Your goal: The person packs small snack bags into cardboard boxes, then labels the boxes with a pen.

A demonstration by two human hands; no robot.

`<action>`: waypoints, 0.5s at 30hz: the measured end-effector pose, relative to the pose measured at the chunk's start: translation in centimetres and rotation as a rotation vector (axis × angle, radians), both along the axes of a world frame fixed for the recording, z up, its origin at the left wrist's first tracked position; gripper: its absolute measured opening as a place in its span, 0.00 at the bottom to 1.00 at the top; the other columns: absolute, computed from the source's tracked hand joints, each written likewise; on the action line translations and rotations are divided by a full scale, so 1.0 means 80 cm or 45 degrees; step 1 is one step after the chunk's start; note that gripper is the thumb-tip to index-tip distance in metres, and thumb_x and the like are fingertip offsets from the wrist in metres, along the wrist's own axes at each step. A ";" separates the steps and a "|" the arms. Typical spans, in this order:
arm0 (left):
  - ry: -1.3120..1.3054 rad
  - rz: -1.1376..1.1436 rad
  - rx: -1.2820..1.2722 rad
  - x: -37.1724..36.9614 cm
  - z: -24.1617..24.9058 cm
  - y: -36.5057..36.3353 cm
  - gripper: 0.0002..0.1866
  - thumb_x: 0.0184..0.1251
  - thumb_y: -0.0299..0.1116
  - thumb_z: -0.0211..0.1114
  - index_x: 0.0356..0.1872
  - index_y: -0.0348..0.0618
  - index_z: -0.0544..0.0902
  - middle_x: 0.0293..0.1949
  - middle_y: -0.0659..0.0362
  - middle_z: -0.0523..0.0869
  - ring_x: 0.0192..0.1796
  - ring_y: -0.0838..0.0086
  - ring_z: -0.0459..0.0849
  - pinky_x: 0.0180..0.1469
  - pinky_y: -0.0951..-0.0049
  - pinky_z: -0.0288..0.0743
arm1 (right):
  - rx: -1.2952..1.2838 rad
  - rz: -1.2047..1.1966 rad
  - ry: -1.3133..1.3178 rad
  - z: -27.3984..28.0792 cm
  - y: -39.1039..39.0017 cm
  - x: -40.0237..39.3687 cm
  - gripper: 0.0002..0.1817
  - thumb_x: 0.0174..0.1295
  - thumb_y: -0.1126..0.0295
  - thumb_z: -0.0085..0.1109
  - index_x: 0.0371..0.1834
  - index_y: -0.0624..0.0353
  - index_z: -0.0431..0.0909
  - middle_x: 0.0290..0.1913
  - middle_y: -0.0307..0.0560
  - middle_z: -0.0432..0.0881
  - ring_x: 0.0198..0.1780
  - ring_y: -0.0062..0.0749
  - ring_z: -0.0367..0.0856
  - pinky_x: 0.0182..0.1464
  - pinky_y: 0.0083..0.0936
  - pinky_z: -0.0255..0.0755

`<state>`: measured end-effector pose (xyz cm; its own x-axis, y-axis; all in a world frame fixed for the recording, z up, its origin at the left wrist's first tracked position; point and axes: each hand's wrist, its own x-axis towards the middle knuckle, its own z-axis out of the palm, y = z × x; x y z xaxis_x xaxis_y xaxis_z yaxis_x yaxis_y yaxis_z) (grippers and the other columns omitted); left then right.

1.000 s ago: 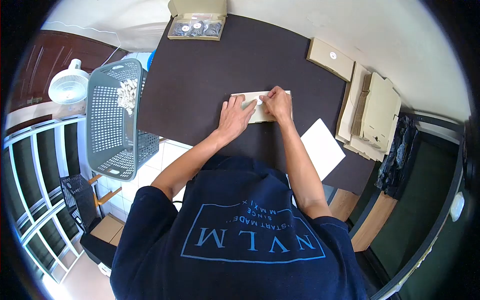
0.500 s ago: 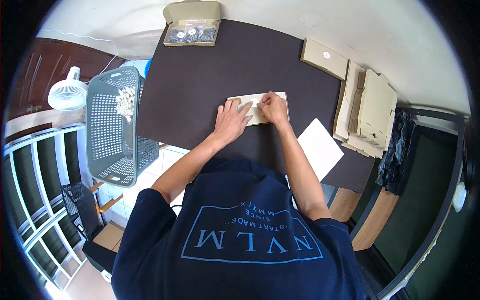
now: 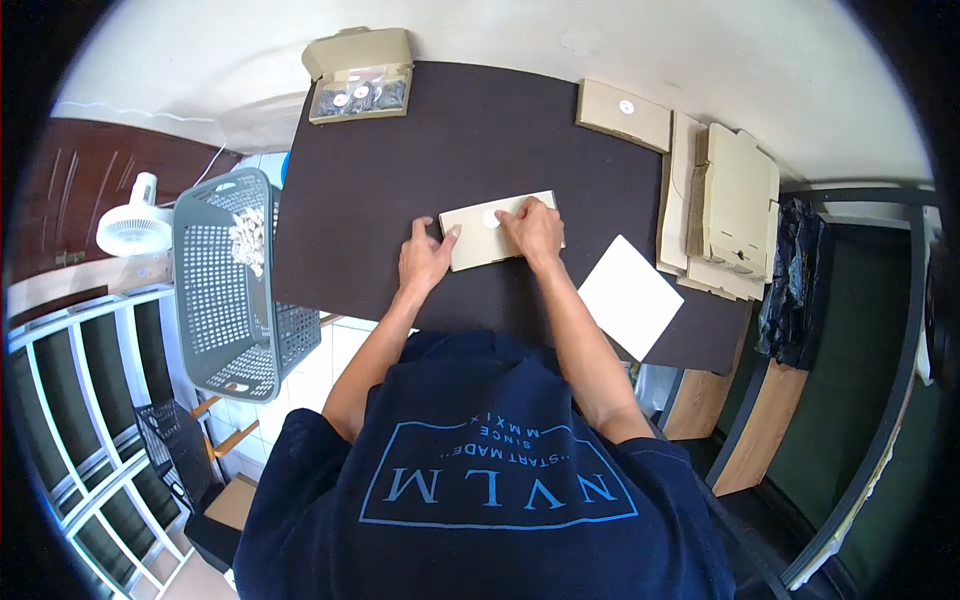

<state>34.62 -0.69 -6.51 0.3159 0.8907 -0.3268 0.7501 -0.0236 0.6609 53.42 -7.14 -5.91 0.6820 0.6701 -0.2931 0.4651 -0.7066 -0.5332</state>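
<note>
A closed, flat cardboard box lies slightly askew on the dark table in front of me. It has a round white sticker near its upper edge. My right hand curls over the box's right part and grips it there, thumb pressed beside the sticker. The curled fingers hide the box's upper right area. At the box's left end is my left hand, fingers apart, its thumb touching the left edge while the other fingers stay off the box.
A white sheet lies to the right on the dark table. At the back left stands an open box of small bagged items. Another stickered box and stacked flat cardboard line the right edge. A grey basket is at left.
My left hand has slid off the top of the box to its left edge. My right thumb has stretched toward the sticker, and the box is tilted a little more. The camera view has shifted.
</note>
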 end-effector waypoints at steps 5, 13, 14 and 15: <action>-0.029 -0.079 -0.140 0.000 -0.007 -0.007 0.37 0.62 0.48 0.69 0.66 0.36 0.70 0.31 0.50 0.87 0.36 0.58 0.87 0.45 0.60 0.79 | -0.016 0.075 0.093 0.015 0.000 0.015 0.21 0.50 0.55 0.73 0.31 0.64 0.82 0.35 0.62 0.85 0.41 0.55 0.86 0.46 0.43 0.78; -0.211 0.032 -0.177 0.012 -0.008 -0.025 0.31 0.65 0.38 0.68 0.65 0.30 0.72 0.42 0.51 0.82 0.36 0.71 0.84 0.40 0.70 0.79 | 0.212 -0.176 -0.062 -0.010 -0.082 0.045 0.22 0.56 0.61 0.68 0.45 0.70 0.79 0.48 0.63 0.79 0.52 0.56 0.78 0.56 0.44 0.71; -0.195 0.000 -0.142 0.019 -0.006 -0.025 0.30 0.66 0.38 0.68 0.65 0.32 0.72 0.42 0.53 0.80 0.36 0.73 0.83 0.40 0.72 0.78 | 0.176 -0.152 0.107 -0.019 -0.087 0.049 0.24 0.56 0.62 0.68 0.48 0.72 0.79 0.47 0.63 0.78 0.52 0.57 0.76 0.57 0.44 0.69; -0.192 -0.006 -0.143 0.028 -0.008 -0.022 0.30 0.66 0.38 0.68 0.65 0.32 0.72 0.42 0.53 0.80 0.36 0.73 0.83 0.40 0.72 0.78 | 0.175 -0.159 0.110 -0.015 -0.085 0.055 0.24 0.56 0.62 0.68 0.48 0.72 0.79 0.47 0.63 0.78 0.52 0.57 0.76 0.57 0.44 0.69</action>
